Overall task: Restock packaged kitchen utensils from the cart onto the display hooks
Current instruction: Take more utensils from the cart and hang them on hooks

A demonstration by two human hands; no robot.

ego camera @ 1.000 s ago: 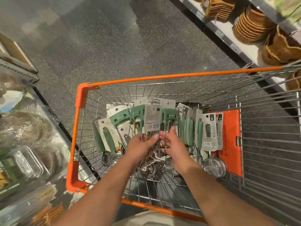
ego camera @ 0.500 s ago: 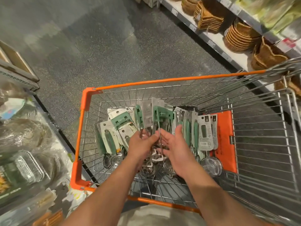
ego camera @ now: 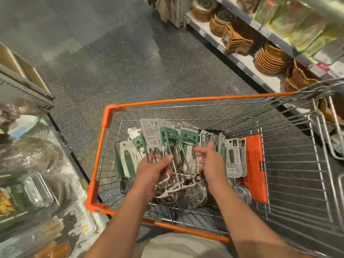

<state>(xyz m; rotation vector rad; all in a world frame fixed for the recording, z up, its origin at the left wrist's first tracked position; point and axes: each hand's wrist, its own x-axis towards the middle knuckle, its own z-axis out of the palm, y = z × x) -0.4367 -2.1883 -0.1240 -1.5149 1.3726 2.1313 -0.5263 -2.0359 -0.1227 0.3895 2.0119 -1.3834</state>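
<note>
Utensil packs [ego camera: 168, 140] with green handles stand bunched in the cart [ego camera: 204, 98], cards up, likely so a bunch can be lifted together. Left hand [ego camera: 152, 169] curls round the wire stems of several packs, gripping them low. Right hand [ego camera: 211, 161], just right of that bunch, is relaxed with fingers spread, holding nothing, probably steadying or sorting. More packs [ego camera: 233, 157] lie right of it. No display hooks visible.

cart [ego camera: 204, 98] top open | packaged utensils [ego camera: 168, 140] crowd left half | right half bare wire | wire walls all round
</note>
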